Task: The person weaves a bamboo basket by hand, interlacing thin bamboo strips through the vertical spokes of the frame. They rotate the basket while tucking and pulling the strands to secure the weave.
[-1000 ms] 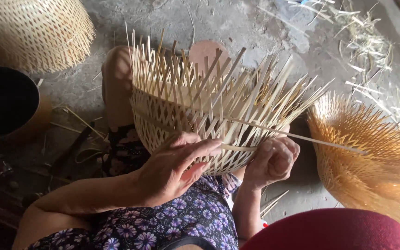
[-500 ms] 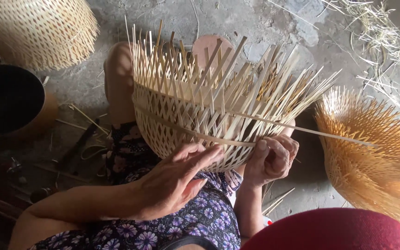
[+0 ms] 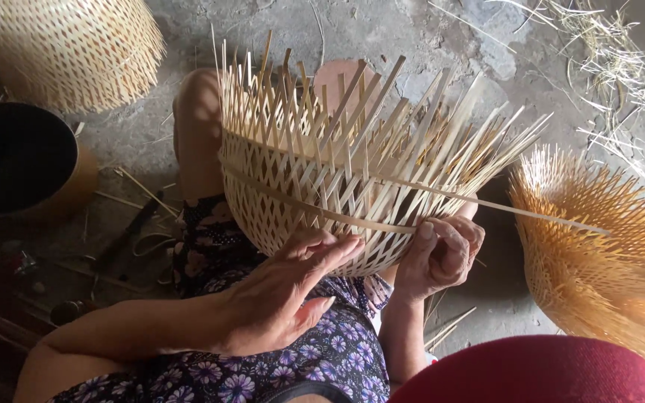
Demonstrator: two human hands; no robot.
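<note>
The half-woven bamboo basket (image 3: 315,194) rests on the person's lap, tipped on its side against the flowered dress (image 3: 322,351), its loose upright strips (image 3: 352,97) fanning away toward the concrete floor (image 3: 427,37). The left hand (image 3: 278,298) lies flat and open against the woven wall, fingers spread and together at the tips, steadying it rather than gripping. The right hand (image 3: 442,254) is curled closed, thumb pressed down on a long flat weaver strip (image 3: 487,205) that runs across the basket's side and sticks out well past it to the right. From where I stand, the risk looks to be in that long free end: if the thumb slips, the strip could spring out of the crossings it has been threaded through, and a sharp bend near the pinch could crack or splinter it. The basket also sits loosely on the knees, so a hard pull might roll it off the lap. Around the person are a finished pale basket (image 3: 61,45) at upper left, a dark round pot (image 3: 16,160) beneath it, an orange-tinted unfinished basket (image 3: 606,254) at right, and something red (image 3: 531,373) at the lower edge.
</note>
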